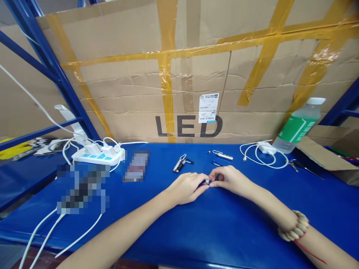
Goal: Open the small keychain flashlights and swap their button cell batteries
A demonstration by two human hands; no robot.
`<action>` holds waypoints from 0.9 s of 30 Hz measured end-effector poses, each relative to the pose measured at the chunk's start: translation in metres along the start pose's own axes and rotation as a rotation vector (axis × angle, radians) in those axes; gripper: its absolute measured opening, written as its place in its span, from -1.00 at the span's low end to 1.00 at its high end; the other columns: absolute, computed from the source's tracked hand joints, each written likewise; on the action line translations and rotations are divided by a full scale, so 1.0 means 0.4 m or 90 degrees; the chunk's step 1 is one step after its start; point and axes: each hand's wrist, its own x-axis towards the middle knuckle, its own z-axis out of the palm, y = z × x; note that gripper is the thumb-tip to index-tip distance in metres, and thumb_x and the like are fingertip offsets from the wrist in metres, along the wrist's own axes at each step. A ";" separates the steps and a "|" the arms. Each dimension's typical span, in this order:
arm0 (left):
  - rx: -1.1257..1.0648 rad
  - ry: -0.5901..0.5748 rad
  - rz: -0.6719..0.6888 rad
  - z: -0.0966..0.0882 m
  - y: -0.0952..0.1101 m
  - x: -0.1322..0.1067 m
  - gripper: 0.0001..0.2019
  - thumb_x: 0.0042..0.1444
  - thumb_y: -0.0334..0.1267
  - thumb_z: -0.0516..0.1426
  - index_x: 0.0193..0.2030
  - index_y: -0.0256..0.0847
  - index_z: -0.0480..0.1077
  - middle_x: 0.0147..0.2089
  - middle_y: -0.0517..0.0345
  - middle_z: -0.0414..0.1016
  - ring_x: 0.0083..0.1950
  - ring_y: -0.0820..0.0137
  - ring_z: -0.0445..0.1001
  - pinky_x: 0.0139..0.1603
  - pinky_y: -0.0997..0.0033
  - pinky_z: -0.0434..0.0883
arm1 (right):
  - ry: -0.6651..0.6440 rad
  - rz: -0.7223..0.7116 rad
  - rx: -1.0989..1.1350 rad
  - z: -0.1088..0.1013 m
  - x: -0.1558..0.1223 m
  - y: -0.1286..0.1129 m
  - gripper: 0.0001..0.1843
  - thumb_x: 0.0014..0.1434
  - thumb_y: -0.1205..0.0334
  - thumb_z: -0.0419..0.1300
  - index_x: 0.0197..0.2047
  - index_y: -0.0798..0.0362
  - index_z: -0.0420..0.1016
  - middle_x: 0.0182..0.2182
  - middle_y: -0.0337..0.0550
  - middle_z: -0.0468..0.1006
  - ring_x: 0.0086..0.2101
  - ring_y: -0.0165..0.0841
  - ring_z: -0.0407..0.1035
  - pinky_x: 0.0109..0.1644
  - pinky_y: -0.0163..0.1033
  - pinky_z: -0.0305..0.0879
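Note:
My left hand (188,187) is closed around a small flashlight (206,182), mostly hidden by the fingers, with only its shiny end showing. My right hand (230,181) meets it with thumb and index finger pinched at that end; what lies between these fingertips is too small to make out. Just beyond the right hand lies a blue carabiner clip (216,163). Farther back is a silver mini flashlight (225,156) with a clip, beside a tiny loose part (209,152). Behind my left hand, a silver flashlight (177,165) and a black flashlight (181,165) lie side by side with clips.
A blue table (179,231) carries everything. At left are a power strip (97,156) with white cables and a blurred phone-like slab (137,166). Toward the right stand a charger with cable (266,148), a water bottle (299,125) and an open carton (331,153). A large cardboard box (134,97) blocks the back.

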 end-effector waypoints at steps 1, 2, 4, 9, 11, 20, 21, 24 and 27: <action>0.007 -0.009 -0.003 0.000 0.000 -0.001 -0.84 0.26 -0.24 -0.07 -0.14 -0.24 0.24 -0.27 0.10 0.48 -0.25 0.34 0.49 -0.20 0.41 0.37 | -0.002 0.007 -0.003 -0.003 -0.001 -0.002 -0.84 -0.01 0.11 0.27 -0.36 -0.02 0.50 -0.44 -0.31 0.56 -0.44 -0.42 0.41 -0.42 -0.39 0.18; 0.011 -0.018 -0.008 0.000 -0.001 -0.001 -0.83 0.26 -0.24 -0.08 -0.13 -0.24 0.24 -0.27 0.09 0.48 -0.25 0.33 0.49 -0.20 0.41 0.37 | -0.002 0.013 -0.011 -0.005 -0.002 -0.004 -0.84 -0.01 0.09 0.27 -0.36 -0.03 0.51 -0.45 -0.31 0.56 -0.43 -0.41 0.41 -0.41 -0.39 0.18; 0.009 -0.029 -0.015 0.000 -0.001 -0.003 -0.82 0.27 -0.24 -0.10 -0.11 -0.24 0.23 -0.24 0.08 0.49 -0.22 0.34 0.49 -0.20 0.42 0.37 | 0.011 0.027 -0.049 -0.012 -0.005 -0.011 -0.85 0.00 0.07 0.26 -0.37 -0.07 0.53 -0.45 -0.32 0.57 -0.40 -0.39 0.43 -0.41 -0.38 0.18; 0.013 -0.032 -0.020 -0.003 0.002 -0.004 -0.83 0.26 -0.24 -0.09 -0.12 -0.25 0.23 -0.25 0.09 0.51 -0.25 0.34 0.51 -0.23 0.44 0.37 | 0.062 0.050 -0.165 -0.015 -0.007 -0.018 -0.92 0.04 0.11 0.23 -0.40 -0.15 0.56 -0.36 -0.34 0.59 -0.32 -0.33 0.46 -0.40 -0.36 0.18; 0.015 -0.028 -0.018 -0.004 0.002 -0.005 -0.83 0.25 -0.23 -0.08 -0.12 -0.24 0.24 -0.27 0.11 0.51 -0.27 0.34 0.52 -0.25 0.46 0.37 | 0.072 0.043 -0.192 -0.012 -0.005 -0.015 -0.92 0.06 0.11 0.22 -0.40 -0.17 0.56 -0.35 -0.35 0.59 -0.31 -0.33 0.46 -0.41 -0.37 0.19; -0.005 0.004 -0.049 -0.002 0.000 -0.008 -0.81 0.24 -0.24 -0.08 -0.10 -0.23 0.26 -0.34 0.17 0.52 -0.37 0.39 0.52 -0.37 0.52 0.36 | 0.118 0.066 -0.268 -0.010 0.002 -0.007 -0.86 0.05 0.06 0.22 -0.46 -0.14 0.55 -0.38 -0.32 0.57 -0.34 -0.30 0.46 -0.50 -0.37 0.10; 0.001 0.002 -0.044 -0.001 0.001 -0.008 -0.81 0.24 -0.23 -0.08 -0.10 -0.23 0.26 -0.34 0.17 0.52 -0.37 0.38 0.52 -0.37 0.52 0.36 | 0.116 0.068 -0.260 -0.011 0.002 -0.007 -0.84 0.04 0.05 0.22 -0.47 -0.11 0.54 -0.39 -0.30 0.57 -0.35 -0.30 0.46 -0.51 -0.36 0.10; 0.020 -0.008 -0.038 0.000 0.002 -0.008 -0.80 0.24 -0.23 -0.08 -0.10 -0.23 0.26 -0.33 0.16 0.52 -0.38 0.38 0.52 -0.38 0.51 0.36 | 0.079 0.060 -0.197 -0.011 0.002 -0.005 -0.81 0.02 0.02 0.23 -0.45 -0.06 0.51 -0.41 -0.27 0.57 -0.39 -0.31 0.44 -0.47 -0.34 0.15; 0.030 -0.014 -0.030 -0.002 0.003 -0.008 -0.81 0.24 -0.23 -0.08 -0.11 -0.23 0.26 -0.34 0.17 0.52 -0.38 0.38 0.53 -0.39 0.51 0.36 | 0.027 0.032 -0.117 -0.007 0.002 -0.006 -0.82 0.03 0.03 0.21 -0.40 -0.05 0.48 -0.42 -0.28 0.56 -0.40 -0.34 0.43 -0.42 -0.33 0.19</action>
